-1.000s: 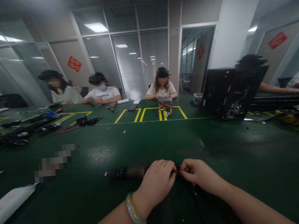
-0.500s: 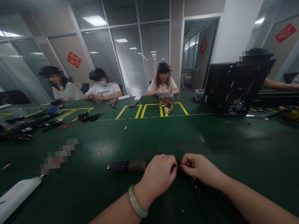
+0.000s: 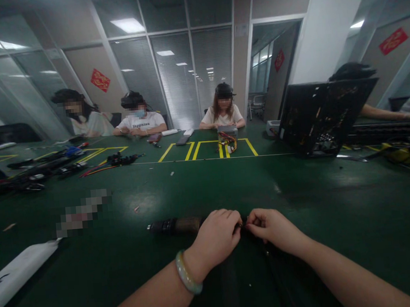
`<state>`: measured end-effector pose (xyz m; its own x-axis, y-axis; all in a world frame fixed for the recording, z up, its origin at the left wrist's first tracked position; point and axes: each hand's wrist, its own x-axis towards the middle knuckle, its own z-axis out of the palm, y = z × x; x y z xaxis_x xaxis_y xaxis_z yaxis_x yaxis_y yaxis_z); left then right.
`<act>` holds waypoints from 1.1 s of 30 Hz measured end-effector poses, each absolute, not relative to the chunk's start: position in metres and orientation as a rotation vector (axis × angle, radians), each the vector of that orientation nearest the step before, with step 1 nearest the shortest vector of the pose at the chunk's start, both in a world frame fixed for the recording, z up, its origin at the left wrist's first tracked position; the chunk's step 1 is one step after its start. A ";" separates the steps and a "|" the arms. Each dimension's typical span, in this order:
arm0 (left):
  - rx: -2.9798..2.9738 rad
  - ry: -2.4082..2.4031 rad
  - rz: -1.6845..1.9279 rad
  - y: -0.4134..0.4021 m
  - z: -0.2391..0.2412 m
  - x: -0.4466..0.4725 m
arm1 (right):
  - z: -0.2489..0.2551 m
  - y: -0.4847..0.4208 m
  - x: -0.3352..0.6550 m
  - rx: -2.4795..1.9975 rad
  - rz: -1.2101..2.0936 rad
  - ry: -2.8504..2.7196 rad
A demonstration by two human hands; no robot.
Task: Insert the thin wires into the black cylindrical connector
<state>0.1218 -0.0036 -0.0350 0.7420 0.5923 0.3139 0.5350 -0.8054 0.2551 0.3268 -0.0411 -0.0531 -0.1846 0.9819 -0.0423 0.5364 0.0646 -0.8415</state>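
**Item 1: work in hand.** A dark cylinder (image 3: 175, 226) lay crosswise on the green tabletop (image 3: 207, 186), near the middle of its near edge. The left hand (image 3: 216, 235), with a pale bracelet (image 3: 187, 279) at the wrist, was curled over the cylinder's right end and gripped it. The right hand (image 3: 273, 228) met it there with fingertips pinched on that same end. The part between the fingers was too small and too shaded to identify. Dark cables (image 3: 229, 284) ran from below the hands toward the near edge.

**Step, as judged:** fine fingertip work at the cylinder's end, midway rather than finished. Any further move there would seem to call for a steady left-hand hold and a small, precise pull or twist from the right.

**Item 2: writing.**
- A white strip (image 3: 19, 274) at the near left corner bore a black mark that could not be read.
- Red signs (image 3: 99, 80) on the far walls carried characters too blurred to read.
- Lettering on a co-worker's shirt (image 3: 139, 123) was illegible.

**Item 3: surroundings.**
- Yellow tape lines (image 3: 194, 150) ran toward the far edge.
- A small unit with coloured wires (image 3: 227, 140) stood among the lines.
- An open black computer case (image 3: 324, 115) stood toward the far right corner.
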 end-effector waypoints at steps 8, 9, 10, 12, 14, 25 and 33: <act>2.819 0.891 0.563 -0.005 -0.032 0.122 | -0.051 -0.042 0.325 -1.508 1.019 -1.770; 2.819 0.892 0.562 -0.005 -0.032 0.122 | -0.051 -0.042 0.325 -1.504 1.022 -1.769; 2.819 0.895 0.561 -0.005 -0.032 0.122 | -0.051 -0.042 0.325 -1.499 1.026 -1.767; 2.815 0.914 0.564 -0.005 -0.032 0.123 | -0.051 -0.042 0.326 -1.487 1.032 -1.763; 2.804 0.932 0.573 -0.005 -0.032 0.123 | -0.052 -0.042 0.326 -1.480 1.035 -1.757; 2.772 0.888 0.593 -0.005 -0.031 0.122 | -0.048 -0.043 0.325 -1.514 1.049 -1.752; 2.786 0.909 0.572 -0.004 -0.032 0.123 | -0.052 -0.042 0.325 -1.514 1.018 -1.762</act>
<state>0.1228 -0.0045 -0.0319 0.7426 0.5945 0.3083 0.5352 -0.8036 0.2604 0.3246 -0.0424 -0.0519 -0.1729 0.9841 -0.0415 0.5272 0.0569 -0.8479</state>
